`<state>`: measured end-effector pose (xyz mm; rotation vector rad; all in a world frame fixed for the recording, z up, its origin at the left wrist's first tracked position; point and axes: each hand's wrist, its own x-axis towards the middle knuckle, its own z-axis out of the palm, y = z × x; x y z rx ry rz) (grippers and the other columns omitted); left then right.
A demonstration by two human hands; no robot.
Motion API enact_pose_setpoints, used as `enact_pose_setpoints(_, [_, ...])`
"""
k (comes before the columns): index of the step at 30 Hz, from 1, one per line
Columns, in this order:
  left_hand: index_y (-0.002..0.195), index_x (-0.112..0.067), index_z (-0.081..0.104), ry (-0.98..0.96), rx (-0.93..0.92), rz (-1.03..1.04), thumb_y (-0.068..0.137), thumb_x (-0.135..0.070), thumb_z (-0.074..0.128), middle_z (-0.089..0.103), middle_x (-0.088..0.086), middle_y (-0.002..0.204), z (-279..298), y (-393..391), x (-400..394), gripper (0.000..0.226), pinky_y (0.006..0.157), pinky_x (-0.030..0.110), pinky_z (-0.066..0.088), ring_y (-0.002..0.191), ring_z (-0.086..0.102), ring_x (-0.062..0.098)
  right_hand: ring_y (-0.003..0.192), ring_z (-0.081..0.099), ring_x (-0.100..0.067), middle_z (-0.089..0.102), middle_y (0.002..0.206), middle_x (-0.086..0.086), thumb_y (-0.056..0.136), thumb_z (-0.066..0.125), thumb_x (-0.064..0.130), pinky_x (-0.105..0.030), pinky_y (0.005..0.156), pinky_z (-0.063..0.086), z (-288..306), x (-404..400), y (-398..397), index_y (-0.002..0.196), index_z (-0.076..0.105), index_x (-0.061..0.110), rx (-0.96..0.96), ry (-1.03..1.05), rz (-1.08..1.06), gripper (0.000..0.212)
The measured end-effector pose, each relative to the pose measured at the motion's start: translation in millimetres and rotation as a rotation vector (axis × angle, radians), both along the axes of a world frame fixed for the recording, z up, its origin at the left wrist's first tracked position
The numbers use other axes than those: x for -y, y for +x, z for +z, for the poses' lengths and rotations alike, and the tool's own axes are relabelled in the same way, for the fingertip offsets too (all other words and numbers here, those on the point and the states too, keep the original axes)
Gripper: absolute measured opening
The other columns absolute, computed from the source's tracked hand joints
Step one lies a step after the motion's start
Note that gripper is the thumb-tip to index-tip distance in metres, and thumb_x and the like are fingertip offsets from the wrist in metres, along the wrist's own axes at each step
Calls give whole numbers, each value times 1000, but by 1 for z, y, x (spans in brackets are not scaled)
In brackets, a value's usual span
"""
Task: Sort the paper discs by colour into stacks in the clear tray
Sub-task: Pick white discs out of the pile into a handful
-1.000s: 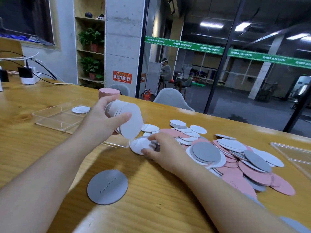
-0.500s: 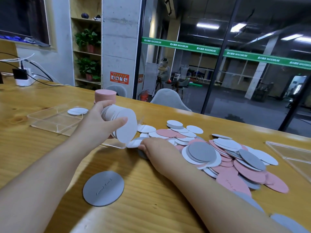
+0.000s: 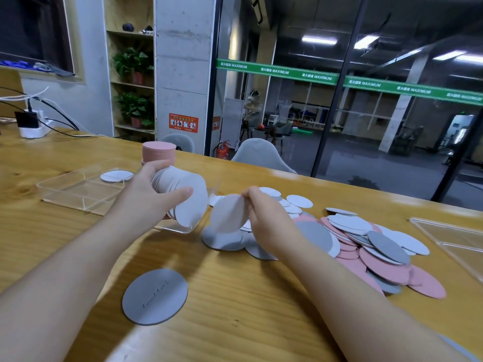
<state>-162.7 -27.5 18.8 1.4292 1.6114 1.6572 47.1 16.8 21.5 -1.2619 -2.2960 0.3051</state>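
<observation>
One white round paper disc now lifted off the mixed pile, pinched by right hand (fingers clamped on its 2 o'clock edge), heading toward the fanned white bundle gripped in left hand; white sorting continues.

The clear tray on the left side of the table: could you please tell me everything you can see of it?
The clear tray is shallow and rectangular, seemingly transparent plastic, with thin dividers forming compartments. It sits flat on the wooden table. One far compartment holds a white disc lying flat; a tall pink stack stands at its far right. The left hand, gripping a fanned bundle of white discs, hovers before its right end and hides part of it.
</observation>
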Motion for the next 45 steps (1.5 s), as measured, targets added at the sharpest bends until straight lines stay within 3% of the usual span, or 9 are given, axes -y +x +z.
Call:
enact_pose_setpoints(5, [123,-44,48,-38,-37,-71,58,-48,77,54,-8,123,-2,1,1,72,87,42,54,105,59,14,97,54,-21,60,105,-1,101,29,20,-37,84,45,4,4,-7,109,50,15,-278,-65,-26,23])
enact_pose_setpoints(10, [119,-44,49,-12,12,-154,64,-38,83,52,-5,125,-2,5,-1,64,86,39,54,110,58,18,86,61,-23,64,91,-2,95,36,16,-47,79,52,8,9,-11,94,53,17,-375,-50,-43,17])
enact_pose_setpoints(18, [124,-37,47,25,133,-224,63,-34,76,53,0,124,7,15,6,67,63,25,57,98,63,14,75,65,-19,66,79,-1,92,45,15,-41,71,54,15,18,-13,89,59,13,-441,28,1,14])
enact_pose_setpoints(23, [121,-38,49,24,110,-289,71,-23,76,56,-2,118,8,25,10,59,64,25,55,94,63,11,83,58,-8,63,89,9,87,48,14,-25,67,47,26,17,1,94,57,20,-369,-19,65,13])
enact_pose_setpoints(28, [124,-41,46,-48,-23,-446,66,-32,83,58,-10,114,6,42,17,70,65,23,54,93,64,5,123,43,1,46,132,15,87,56,17,-17,93,40,37,18,25,139,34,27,-224,-330,217,57])
enact_pose_setpoints(32, [130,-41,36,-171,-130,-615,62,-31,80,56,-10,122,2,50,20,82,82,20,52,104,60,-2,120,43,1,39,134,19,85,60,18,-1,82,39,26,34,37,148,15,34,-26,-395,215,79])
enact_pose_setpoints(39, [139,-46,20,-434,-266,-687,61,-39,71,52,-15,124,4,55,29,93,102,28,43,111,56,2,128,34,2,23,146,24,73,72,38,-23,101,38,-10,49,42,145,-3,45,-35,-387,187,104])
enact_pose_setpoints(43, [142,-45,2,-554,-574,-610,74,-24,64,44,-14,127,15,67,40,95,65,6,38,96,53,6,132,17,8,14,145,28,75,74,34,-16,102,26,-11,53,35,147,0,39,-36,-293,240,103])
enact_pose_setpoints(45, [147,-35,-2,-543,-671,-537,84,-17,61,33,-5,144,16,73,43,91,58,7,28,117,46,16,132,17,7,16,144,26,75,75,32,-17,104,25,-12,53,34,147,2,37,-36,-272,244,102])
